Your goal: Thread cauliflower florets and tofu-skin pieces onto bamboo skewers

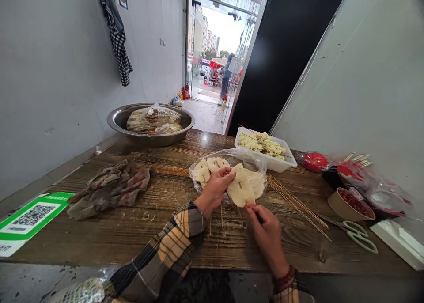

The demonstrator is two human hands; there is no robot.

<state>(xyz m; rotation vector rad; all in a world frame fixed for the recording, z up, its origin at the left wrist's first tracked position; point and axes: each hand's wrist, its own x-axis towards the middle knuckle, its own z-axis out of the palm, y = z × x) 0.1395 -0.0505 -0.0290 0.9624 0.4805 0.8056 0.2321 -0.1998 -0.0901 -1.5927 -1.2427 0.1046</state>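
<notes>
My left hand (217, 186) is closed on the upper left edge of a flat, pale, floppy round piece of food (240, 189), like a thin flatbread. At its lower edge my right hand (266, 228) is closed in a pinch, with what looks like a thin skewer that shows through a slit in the piece; the fingers mostly hide it. Under and behind both hands lies a clear plastic bag (243, 154) holding more such pieces (202, 171), some on skewers that point towards me. Loose bamboo skewers (298, 203) lie to the right of my right hand.
A steel basin (150, 139) with bagged skewers stands back left, a white tray (281, 164) of skewered cauliflower back right. A crumpled cloth (112, 188) and QR-code sign (33, 219) lie left. Scissors (359, 236), a paper bowl (351, 206) and a white box (399, 243) sit right.
</notes>
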